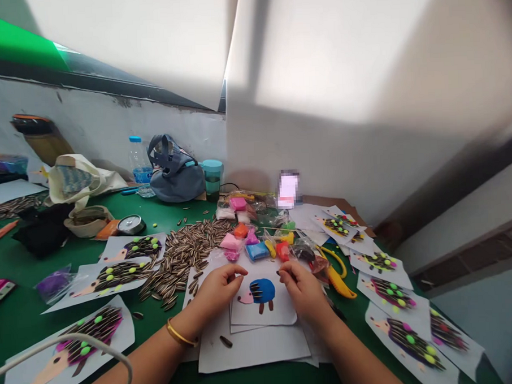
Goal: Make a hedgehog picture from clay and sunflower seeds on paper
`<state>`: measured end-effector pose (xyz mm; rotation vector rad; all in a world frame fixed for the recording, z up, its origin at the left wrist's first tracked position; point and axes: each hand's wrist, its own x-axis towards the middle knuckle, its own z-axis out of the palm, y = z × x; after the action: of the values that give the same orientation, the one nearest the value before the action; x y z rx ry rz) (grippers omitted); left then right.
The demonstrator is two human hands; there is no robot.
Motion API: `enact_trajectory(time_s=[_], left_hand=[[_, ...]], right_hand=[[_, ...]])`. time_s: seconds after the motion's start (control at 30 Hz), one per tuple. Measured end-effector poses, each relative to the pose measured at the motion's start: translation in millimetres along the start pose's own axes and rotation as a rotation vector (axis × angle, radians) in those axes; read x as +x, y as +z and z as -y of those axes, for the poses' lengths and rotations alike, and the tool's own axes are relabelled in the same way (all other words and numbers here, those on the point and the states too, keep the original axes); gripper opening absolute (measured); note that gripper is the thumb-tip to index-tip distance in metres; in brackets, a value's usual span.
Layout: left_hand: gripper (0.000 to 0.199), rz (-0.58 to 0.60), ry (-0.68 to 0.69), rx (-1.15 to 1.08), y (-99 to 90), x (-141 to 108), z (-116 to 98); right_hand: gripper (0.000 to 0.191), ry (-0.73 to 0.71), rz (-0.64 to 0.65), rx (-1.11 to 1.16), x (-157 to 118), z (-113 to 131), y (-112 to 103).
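A paper (pixel 249 315) carries a hedgehog picture with a blue clay body (pixel 266 290), a pink face, brown legs and several striped seeds on the body's left part. To its left is my left hand (pixel 221 290), fingers curled and thumb near the index fingertip; whatever it may hold is too small to make out. My right hand (pixel 301 289) is at the picture's right, thumb and index finger pinching a small dark thing that looks like a sunflower seed (pixel 279 273). One loose seed (pixel 226 341) lies on the lower white sheet (pixel 254 350).
Left of the sheets spreads a seed pile (pixel 178 257). Behind the picture are bagged clay lumps (pixel 257 250); yellow-handled scissors (pixel 340 281) lie right. Finished hedgehog pictures flank both sides (pixel 72 358) (pixel 404 344). A white cable (pixel 97 341) crosses the lower left.
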<state>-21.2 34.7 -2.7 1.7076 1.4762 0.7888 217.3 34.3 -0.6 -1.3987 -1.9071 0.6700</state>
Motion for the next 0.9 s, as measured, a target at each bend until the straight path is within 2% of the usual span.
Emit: enact_trajectory(time_s=[0.17,0.33,0.53,0.73,0.9], left_hand=[[0.033,0.017,0.024,0.106,-0.4,-2,0],[0.034,0.027,0.106,0.365,0.6,-8,2],[0.036,0.123,0.114,0.652,3.4,-13,-4],[0.031,0.167,0.142,0.576,1.5,-14,-3],[0.029,0.167,0.153,0.538,0.3,-16,-3]], right_hand=[[0.015,0.055,0.108,-0.001,3,-5,8],[0.016,0.089,0.161,-0.065,1,-6,10],[0.02,0.069,0.146,-0.058,1,-7,9],[0.021,0.04,0.097,-0.014,4,-6,11],[0.016,0.081,0.159,0.098,5,-5,16]])
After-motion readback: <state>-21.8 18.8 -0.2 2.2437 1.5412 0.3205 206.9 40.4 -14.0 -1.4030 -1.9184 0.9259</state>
